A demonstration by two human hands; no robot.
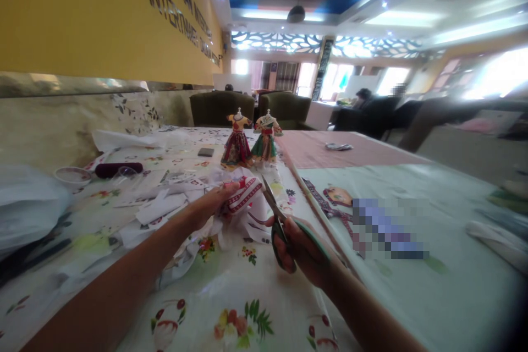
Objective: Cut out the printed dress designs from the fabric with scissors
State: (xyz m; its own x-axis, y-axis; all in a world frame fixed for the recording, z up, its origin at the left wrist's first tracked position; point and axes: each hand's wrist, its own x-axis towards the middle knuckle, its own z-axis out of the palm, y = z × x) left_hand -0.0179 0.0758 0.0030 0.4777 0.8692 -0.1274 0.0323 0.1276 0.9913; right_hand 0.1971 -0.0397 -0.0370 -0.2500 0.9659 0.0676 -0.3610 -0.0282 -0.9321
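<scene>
My left hand [219,198] grips a strip of red and white patterned ribbon [246,193], its fingers partly hidden by the folds. White cloth [258,214] hangs below and around the ribbon. In my right hand [303,242] are scissors [275,204] with green handles. Their blades point up and to the left, the tips close to the ribbon's right end; whether they touch it I cannot tell. Behind my hands stand two small dress forms, one in a yellow and maroon dress [238,140], the other in a white, red and green dress [266,140].
White paper and fabric scraps [159,206] lie left of my hands, near a dark maroon case [119,170] and a small bowl [73,176]. A white plastic bag [31,209] sits at the far left. Patterned trim pieces [325,201] lie on the right. Green chairs [223,109] stand beyond the table.
</scene>
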